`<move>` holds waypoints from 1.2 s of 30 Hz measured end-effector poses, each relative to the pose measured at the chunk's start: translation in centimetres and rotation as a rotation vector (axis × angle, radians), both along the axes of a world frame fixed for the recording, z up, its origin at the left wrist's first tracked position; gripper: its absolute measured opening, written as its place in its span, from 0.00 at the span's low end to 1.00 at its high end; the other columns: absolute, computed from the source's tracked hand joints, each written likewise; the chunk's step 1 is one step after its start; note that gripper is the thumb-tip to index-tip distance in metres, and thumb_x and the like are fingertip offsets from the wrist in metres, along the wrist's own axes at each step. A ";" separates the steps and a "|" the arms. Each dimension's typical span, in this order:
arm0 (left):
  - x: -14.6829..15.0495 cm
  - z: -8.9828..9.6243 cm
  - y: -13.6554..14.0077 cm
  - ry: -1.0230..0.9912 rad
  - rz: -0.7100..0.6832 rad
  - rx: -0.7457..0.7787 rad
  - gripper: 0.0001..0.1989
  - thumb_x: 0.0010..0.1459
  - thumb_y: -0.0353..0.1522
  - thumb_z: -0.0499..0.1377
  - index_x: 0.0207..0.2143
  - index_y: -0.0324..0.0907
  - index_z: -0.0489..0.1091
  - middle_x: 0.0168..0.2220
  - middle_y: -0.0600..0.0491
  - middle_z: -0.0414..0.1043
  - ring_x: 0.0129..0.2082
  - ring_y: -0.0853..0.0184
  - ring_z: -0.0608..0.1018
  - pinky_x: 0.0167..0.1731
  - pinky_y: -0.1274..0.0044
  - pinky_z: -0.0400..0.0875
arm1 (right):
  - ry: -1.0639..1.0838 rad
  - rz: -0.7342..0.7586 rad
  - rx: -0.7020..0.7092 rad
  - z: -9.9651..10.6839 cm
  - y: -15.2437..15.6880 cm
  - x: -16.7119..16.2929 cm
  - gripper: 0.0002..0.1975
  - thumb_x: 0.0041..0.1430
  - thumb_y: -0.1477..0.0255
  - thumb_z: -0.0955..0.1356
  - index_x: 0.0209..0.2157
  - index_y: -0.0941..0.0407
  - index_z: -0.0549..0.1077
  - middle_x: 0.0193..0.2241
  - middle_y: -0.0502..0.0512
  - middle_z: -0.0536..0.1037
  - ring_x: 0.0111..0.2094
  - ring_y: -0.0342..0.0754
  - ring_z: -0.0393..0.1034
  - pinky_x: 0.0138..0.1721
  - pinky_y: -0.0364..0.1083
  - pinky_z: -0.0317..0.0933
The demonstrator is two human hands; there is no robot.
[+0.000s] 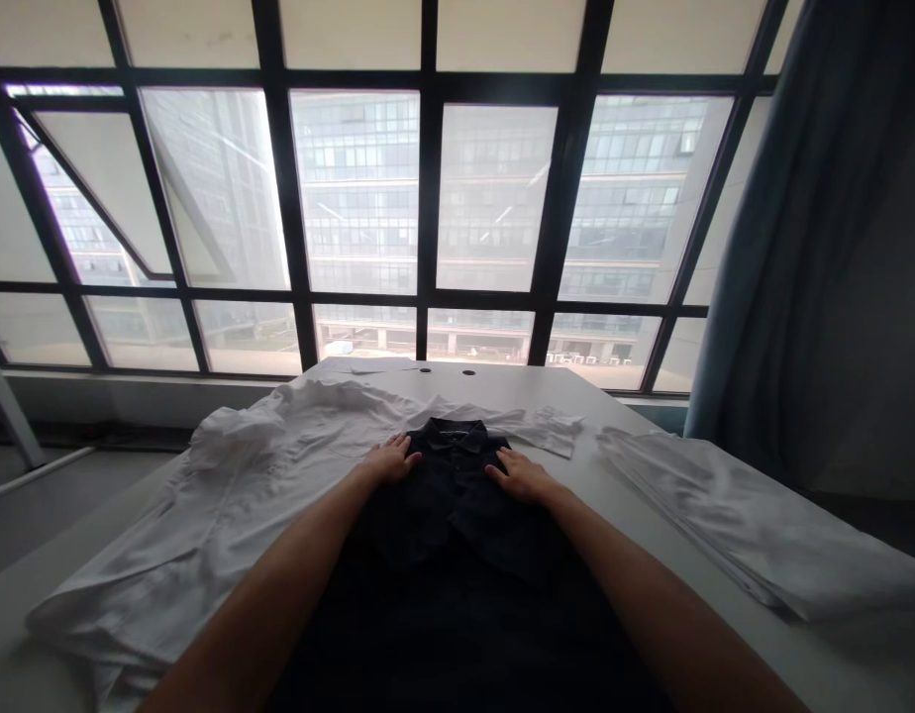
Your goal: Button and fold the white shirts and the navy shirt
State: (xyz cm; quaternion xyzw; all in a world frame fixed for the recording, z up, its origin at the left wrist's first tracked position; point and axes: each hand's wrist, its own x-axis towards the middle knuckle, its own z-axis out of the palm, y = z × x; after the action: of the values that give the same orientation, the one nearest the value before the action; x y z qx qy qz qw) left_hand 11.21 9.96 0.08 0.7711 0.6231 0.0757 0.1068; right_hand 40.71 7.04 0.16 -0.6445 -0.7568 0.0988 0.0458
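Observation:
A dark collared shirt lies before me with its collar at the far end. On its left shoulder edge rests my left hand, fingers stretched out over the fabric. Across from it, my right hand lies on the right shoulder edge, its fingers also extended. Both palms face down and neither hand grips the cloth. The lower part of the shirt is too dark to tell apart from my own clothing. A rumpled white garment spreads to the left and behind the collar, its sleeve reaching right.
The white table extends toward a large framed window. At the right lies a folded, clear or whitish plastic bag or cloth. A blue-grey curtain hangs at the right, and a white metal frame stands at the left.

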 end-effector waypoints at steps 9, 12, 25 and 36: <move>0.0 1.3 4.1 -0.192 0.220 0.099 0.15 0.54 0.34 0.64 0.44 0.38 0.77 0.44 0.44 0.79 0.45 0.58 0.79 0.41 0.77 0.70 | 0.281 -0.262 0.166 0.2 5.5 0.9 0.22 0.55 0.70 0.69 0.52 0.60 0.74 0.48 0.62 0.78 0.49 0.54 0.73 0.47 0.44 0.64; -0.1 1.8 4.5 -0.259 0.242 0.106 0.09 0.52 0.32 0.66 0.36 0.38 0.79 0.34 0.48 0.80 0.34 0.62 0.81 0.32 0.79 0.69 | 0.326 -0.298 0.154 0.6 6.1 0.6 0.16 0.50 0.75 0.70 0.43 0.61 0.79 0.39 0.60 0.81 0.41 0.54 0.76 0.39 0.43 0.65; -2.3 9.5 5.5 -0.331 0.293 0.429 0.16 0.49 0.38 0.67 0.40 0.42 0.79 0.37 0.50 0.79 0.40 0.60 0.79 0.38 0.76 0.70 | 0.382 -0.250 0.512 8.3 6.0 -0.2 0.11 0.55 0.70 0.70 0.40 0.56 0.77 0.38 0.57 0.80 0.40 0.52 0.74 0.42 0.46 0.64; -1.6 6.9 5.6 -0.199 0.225 0.194 0.32 0.59 0.41 0.59 0.61 0.31 0.61 0.54 0.36 0.72 0.52 0.54 0.76 0.48 0.73 0.69 | 0.198 -0.150 0.213 8.0 6.4 -3.6 0.33 0.61 0.64 0.67 0.62 0.69 0.61 0.57 0.73 0.68 0.58 0.61 0.64 0.56 0.49 0.60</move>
State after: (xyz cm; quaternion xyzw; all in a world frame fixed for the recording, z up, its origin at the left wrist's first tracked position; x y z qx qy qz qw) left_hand 9.56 15.53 6.98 0.6920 0.6815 0.2228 0.0839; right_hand 37.11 13.48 8.14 -0.6777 -0.7046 0.0775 0.1956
